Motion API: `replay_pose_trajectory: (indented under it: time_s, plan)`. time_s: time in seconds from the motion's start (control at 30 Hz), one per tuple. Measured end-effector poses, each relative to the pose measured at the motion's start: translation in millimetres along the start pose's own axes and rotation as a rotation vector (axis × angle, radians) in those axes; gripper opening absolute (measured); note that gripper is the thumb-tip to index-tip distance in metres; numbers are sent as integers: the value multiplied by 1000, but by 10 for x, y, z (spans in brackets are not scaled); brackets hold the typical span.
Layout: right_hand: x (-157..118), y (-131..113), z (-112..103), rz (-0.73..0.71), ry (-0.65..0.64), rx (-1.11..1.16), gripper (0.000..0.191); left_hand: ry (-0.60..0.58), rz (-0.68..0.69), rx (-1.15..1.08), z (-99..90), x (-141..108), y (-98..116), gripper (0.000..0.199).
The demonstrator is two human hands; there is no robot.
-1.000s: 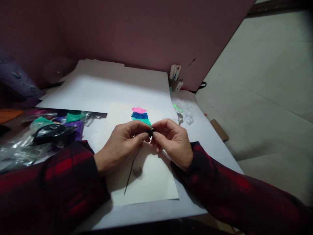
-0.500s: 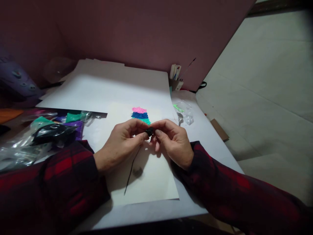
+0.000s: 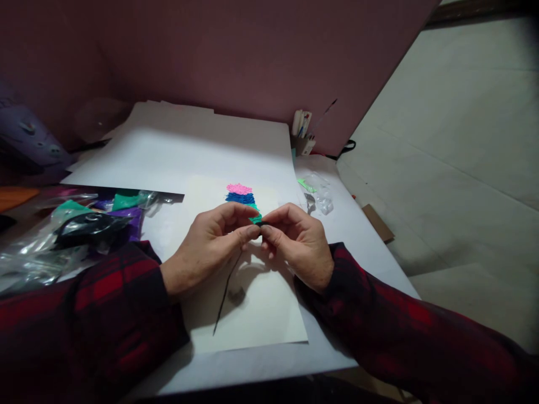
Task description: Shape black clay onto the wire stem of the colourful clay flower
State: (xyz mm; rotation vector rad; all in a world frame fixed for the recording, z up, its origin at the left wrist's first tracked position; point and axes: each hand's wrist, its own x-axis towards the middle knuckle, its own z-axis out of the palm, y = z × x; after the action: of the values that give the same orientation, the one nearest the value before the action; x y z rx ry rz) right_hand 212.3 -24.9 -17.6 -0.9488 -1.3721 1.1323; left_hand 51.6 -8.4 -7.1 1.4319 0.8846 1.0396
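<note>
Between the fingertips of both hands is a small lump of black clay (image 3: 263,224), mostly hidden by the thumbs. My left hand (image 3: 210,241) pinches it from one side, my right hand (image 3: 301,247) from the other. Both are above a cream sheet of paper (image 3: 269,320). On that sheet, just beyond my fingers, lie textured bands of pink (image 3: 239,188), blue (image 3: 240,198) and green (image 3: 255,217), the green partly covered by my left hand. A thin dark strand or stick (image 3: 225,297) slants across the paper below my left hand.
Plastic bags (image 3: 90,227) with black, green and purple contents lie at the left. Large white sheets (image 3: 189,148) rest at the back, with pens (image 3: 301,123) beside them near the wall. Crumpled clear plastic (image 3: 324,199) lies on the right of the white table surface (image 3: 357,269).
My thumbs have come closer together over the black clay, and less of it shows. More of the green band is visible. Both arms stay in place.
</note>
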Motion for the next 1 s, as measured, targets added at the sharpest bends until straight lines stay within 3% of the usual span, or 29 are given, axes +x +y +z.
replay_pose_trajectory:
  time_s: [0.37, 0.53, 0.77, 1.0]
  plan:
    - [0, 59, -28, -114, -22, -101, 6, 17, 9, 48, -10, 3, -6, 9]
    - [-6, 89, -23, -178, 5, -196, 31, -22, -25, 21, -17, -1, 4, 12]
    - [-11, 69, -44, -237, 5, -323, 18, -49, -25, 40, -29, 13, 10, 15]
    - [-2, 70, -51, -280, 35, -291, 15, -83, -46, 27, -45, 13, -20, 24]
